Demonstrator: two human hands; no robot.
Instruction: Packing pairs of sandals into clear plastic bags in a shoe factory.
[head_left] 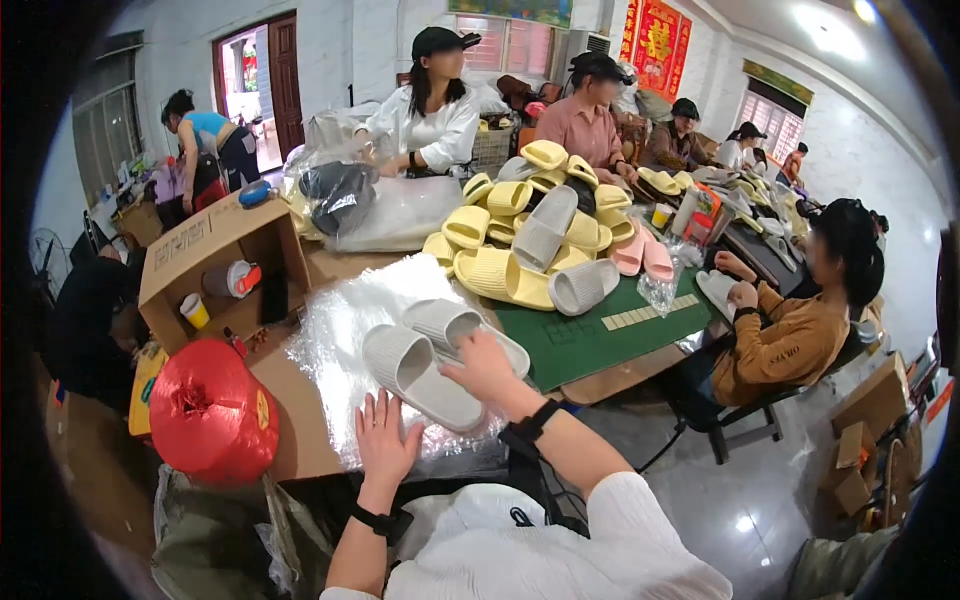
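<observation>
Two pale grey slide sandals (420, 372) lie side by side on a sheet of clear plastic bags (345, 330) spread over the table in front of me. My right hand (487, 372) rests on the near end of the right sandal (455, 325), fingers curled over it. My left hand (385, 438) lies flat and spread on the plastic just below the left sandal, holding nothing. Both wrists wear black bands.
A heap of yellow and grey sandals (530, 235) sits mid-table on a green mat (590, 335). A red twine spool (212, 412) and an open cardboard box (222, 262) stand at left. Several seated people work around the table, one in an orange top (790, 335) at right.
</observation>
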